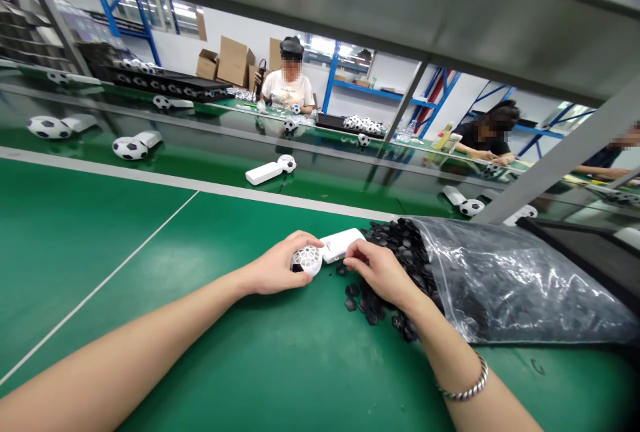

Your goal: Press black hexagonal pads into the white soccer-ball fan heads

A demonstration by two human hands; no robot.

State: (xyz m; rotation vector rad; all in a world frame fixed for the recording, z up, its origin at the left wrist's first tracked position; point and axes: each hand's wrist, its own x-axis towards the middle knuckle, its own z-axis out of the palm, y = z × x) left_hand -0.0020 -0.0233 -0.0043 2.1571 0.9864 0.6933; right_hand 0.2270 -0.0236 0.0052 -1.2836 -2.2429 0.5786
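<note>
My left hand (283, 264) is closed around the round head of what looks like a white handheld fan (307, 260) with a soccer-ball grille. Its white rectangular handle (343, 245) points right, towards the bag. One black patch shows at the left of the head. My right hand (377, 269) has thumb and fingers pinched beside the handle's lower edge. Whatever lies between those fingertips is hidden. Small black plastic pieces (367, 305) lie loose under and around this hand, spilling from the mouth of a clear plastic bag (520, 279).
Beyond the pale edge strip runs a green conveyor belt (210, 165) carrying several soccer-ball fans (131, 147). A slanting metal post (545, 145) rises behind the bag, near a black tray (575, 252). A shelf hangs overhead. Co-workers (289, 85) sit across the line.
</note>
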